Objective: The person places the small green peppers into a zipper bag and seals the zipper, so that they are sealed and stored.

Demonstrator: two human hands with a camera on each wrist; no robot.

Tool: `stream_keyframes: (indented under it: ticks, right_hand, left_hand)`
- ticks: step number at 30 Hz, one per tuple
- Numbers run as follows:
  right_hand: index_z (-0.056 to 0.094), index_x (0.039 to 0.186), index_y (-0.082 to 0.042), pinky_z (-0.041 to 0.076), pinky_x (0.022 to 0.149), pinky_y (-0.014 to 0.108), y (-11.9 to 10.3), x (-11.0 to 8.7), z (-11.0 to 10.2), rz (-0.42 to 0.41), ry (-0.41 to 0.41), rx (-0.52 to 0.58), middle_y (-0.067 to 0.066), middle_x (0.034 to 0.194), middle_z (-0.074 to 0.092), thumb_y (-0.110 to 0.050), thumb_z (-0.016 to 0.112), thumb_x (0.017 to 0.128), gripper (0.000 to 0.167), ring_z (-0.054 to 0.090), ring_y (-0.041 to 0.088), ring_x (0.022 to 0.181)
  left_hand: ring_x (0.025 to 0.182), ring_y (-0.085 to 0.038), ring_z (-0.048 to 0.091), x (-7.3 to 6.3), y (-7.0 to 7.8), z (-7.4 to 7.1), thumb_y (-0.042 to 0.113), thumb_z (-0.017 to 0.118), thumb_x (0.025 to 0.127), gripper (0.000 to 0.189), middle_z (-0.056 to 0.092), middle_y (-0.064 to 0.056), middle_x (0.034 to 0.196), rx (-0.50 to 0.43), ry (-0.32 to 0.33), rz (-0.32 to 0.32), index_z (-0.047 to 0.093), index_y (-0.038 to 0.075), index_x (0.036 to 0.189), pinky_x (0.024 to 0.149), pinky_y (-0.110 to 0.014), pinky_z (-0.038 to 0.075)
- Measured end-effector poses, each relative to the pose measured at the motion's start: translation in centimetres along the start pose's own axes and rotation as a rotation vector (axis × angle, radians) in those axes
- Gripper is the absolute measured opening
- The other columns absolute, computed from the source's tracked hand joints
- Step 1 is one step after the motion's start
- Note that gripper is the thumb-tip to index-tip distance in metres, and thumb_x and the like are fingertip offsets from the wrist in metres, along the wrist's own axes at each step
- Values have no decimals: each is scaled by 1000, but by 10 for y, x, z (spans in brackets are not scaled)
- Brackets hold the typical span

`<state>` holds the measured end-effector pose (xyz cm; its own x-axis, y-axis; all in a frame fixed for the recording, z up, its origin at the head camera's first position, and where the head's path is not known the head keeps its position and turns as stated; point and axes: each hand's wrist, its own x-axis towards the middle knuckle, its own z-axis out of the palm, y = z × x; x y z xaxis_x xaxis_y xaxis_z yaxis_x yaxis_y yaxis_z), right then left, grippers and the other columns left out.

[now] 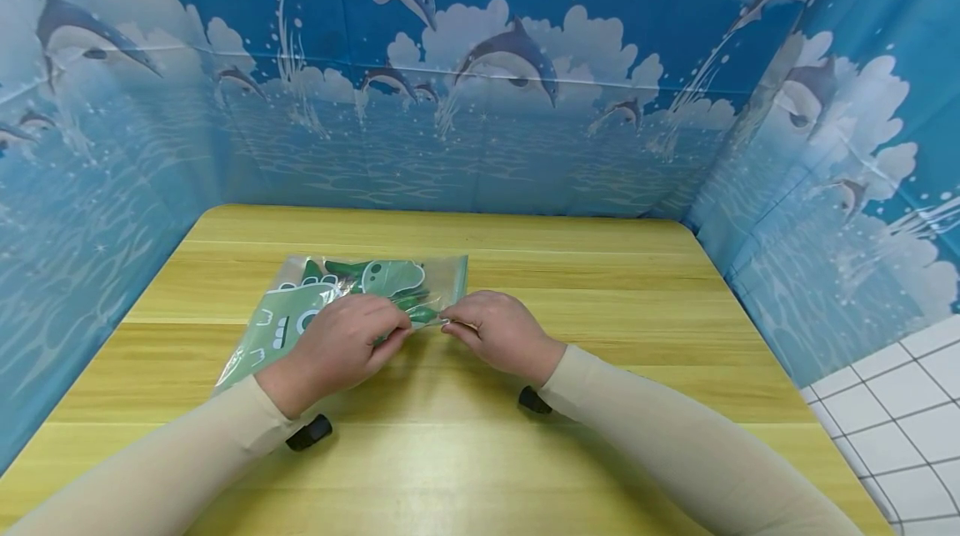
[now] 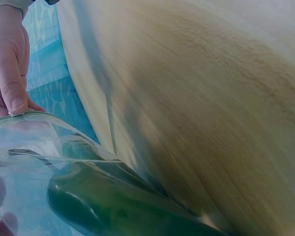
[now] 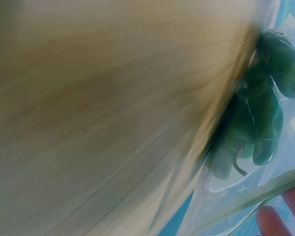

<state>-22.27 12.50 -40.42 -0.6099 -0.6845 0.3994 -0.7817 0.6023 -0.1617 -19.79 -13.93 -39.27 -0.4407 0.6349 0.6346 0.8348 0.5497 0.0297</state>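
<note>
A clear zip bag printed with green cartoon shapes lies on the table, holding several green peppers. In the head view my left hand pinches the bag's near edge between thumb and curled fingers. To its right, my right hand pinches the corner at the zip end. The left wrist view shows the right hand gripping the bag's rim, with one large pepper under the plastic. Whether the zip is sealed cannot be told.
The bag rests on a yellow wood-grain table. A blue dolphin-print curtain surrounds its back and sides. White tiles show at the lower right. A black wrist device is under each forearm, the left device and right device.
</note>
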Motion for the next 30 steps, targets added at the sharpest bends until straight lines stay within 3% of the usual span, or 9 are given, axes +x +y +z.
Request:
stream_keyframes:
  ticks: [30]
  right_hand:
    - [80, 117, -16, 61, 93, 36, 4, -1, 3, 69, -57, -22, -4, 111, 80, -27, 70, 103, 21, 76, 14, 102]
  left_hand:
    - [73, -10, 62, 0, 0, -2, 12, 81, 89, 11, 69, 7, 84, 3, -4, 0, 71, 16, 91, 67, -34, 57]
